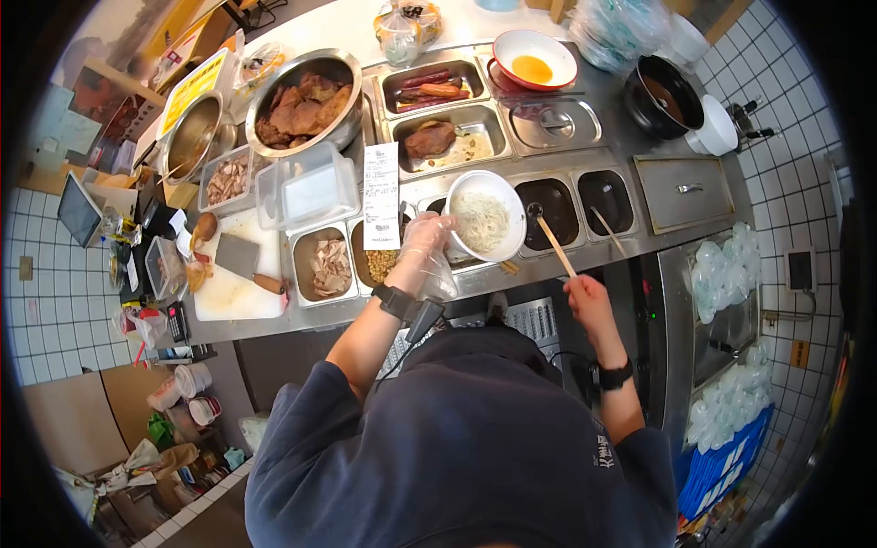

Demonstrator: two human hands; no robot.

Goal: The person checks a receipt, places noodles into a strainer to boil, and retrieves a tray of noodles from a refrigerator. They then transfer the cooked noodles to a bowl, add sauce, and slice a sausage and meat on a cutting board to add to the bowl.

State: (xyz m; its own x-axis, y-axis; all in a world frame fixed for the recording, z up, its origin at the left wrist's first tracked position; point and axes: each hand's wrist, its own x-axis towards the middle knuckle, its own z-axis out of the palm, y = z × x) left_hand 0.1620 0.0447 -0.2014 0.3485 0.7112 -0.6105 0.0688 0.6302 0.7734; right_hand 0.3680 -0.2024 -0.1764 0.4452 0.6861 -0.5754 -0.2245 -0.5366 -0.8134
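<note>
My left hand (427, 245), in a clear plastic glove, grips the left rim of a white bowl (518, 230) holding pale, rice-like food. The bowl is over the front row of steel pans. In my bare right hand (589, 306) is the wooden handle of a small ladle (555, 247). The ladle's dark head is at the pan of dark sauce (559, 219), just right of the bowl. Beside it, a second dark pan (603, 194) has another utensil (607, 228) leaning in it. A printed receipt (382, 196) lies across the pans left of the bowl.
A cutting board (239, 297) bears a cleaver (239, 255) at left. Behind stand a large bowl of browned meat (306, 105), a red-rimmed bowl with yellow liquid (533, 68) and a black pot (665, 99). Sliced meat fills a front pan (327, 267). A lidded section (685, 190) is at right.
</note>
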